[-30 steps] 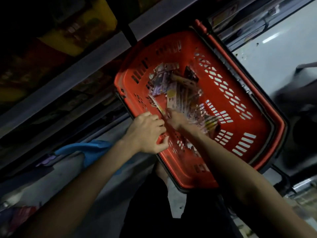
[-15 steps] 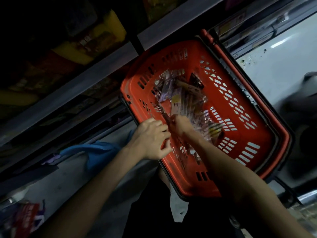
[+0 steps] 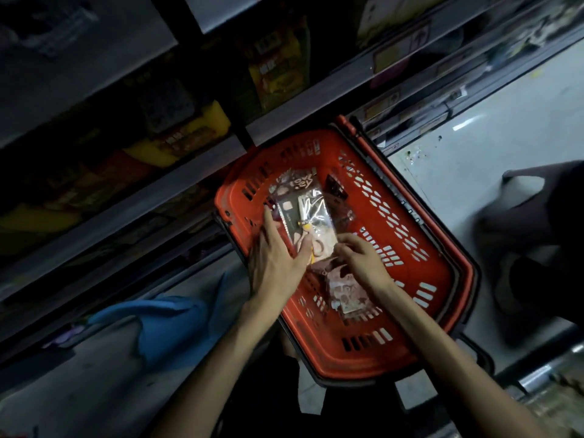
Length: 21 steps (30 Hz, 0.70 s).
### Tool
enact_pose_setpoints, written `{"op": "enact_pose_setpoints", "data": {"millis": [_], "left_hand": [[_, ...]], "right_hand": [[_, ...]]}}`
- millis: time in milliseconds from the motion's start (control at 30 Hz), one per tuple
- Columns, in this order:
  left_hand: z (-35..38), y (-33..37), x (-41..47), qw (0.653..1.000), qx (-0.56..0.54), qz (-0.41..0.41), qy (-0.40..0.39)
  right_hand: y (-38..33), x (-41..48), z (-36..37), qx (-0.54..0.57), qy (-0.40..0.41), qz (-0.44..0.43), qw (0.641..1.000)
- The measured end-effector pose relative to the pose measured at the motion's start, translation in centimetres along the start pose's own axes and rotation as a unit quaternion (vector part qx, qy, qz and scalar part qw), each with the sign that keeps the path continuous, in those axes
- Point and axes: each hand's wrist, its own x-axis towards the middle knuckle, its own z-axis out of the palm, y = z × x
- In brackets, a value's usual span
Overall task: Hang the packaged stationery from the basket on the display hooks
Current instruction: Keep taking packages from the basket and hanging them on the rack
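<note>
Clear stationery packet [image 3: 303,222] pinched by left hand [image 3: 278,260] over red basket [image 3: 442,279], right hand [image 3: 360,257] apparently pinching its near corner, more packets [image 3: 347,295] left inside.

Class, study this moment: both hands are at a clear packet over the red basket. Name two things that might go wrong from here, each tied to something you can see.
1. The clear packet looks glossy, and the left hand and right hand hold it only at its lower end, so it might slip back into the basket.
2. The aisle is dim, so a hang hole may be hard to find.
</note>
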Motion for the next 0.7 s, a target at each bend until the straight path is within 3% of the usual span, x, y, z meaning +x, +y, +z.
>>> {"op": "enact_pose_setpoints", "data": {"millis": [100, 167, 233, 300, 367, 467, 567, 700], "left_hand": [[0.6, 0.6, 1.1, 0.968, -0.23, -0.098, -0.003], [0.7, 0.5, 1.7, 0.951, -0.287, -0.106, 0.046], [0.6, 0.1, 1.8, 0.957, -0.268, -0.073, 0.086], [0.5, -0.6, 1.6, 0.969, -0.222, -0.036, 0.104], [0.7, -1.6, 1.4, 0.979, -0.167, 0.003, 0.118], [1.2, -2.1, 0.9, 0.983, -0.087, 0.07, 0.147], [1.5, -1.9, 1.0, 0.981, -0.077, 0.074, 0.165], [1.8, -2.5, 1.3, 0.979, -0.089, 0.064, 0.174]], "right_hand": [[-0.4, 0.2, 0.7, 0.058, -0.044, 0.002, 0.997], [-0.7, 0.7, 1.1, 0.08, -0.054, 0.015, 0.995], [-0.8, 1.8, 1.3, 0.06, -0.02, 0.026, 0.998], [-0.5, 3.9, 1.3, -0.11, 0.065, -0.027, 0.991], [-0.3, 6.2, 1.3, -0.297, 0.116, -0.1, 0.942], [0.2, 10.2, 1.5, -0.432, 0.115, -0.157, 0.881], [1.0, 13.8, 2.1, -0.527, 0.107, -0.12, 0.834], [2.5, 15.7, 3.0, -0.579, 0.122, -0.072, 0.803]]}}
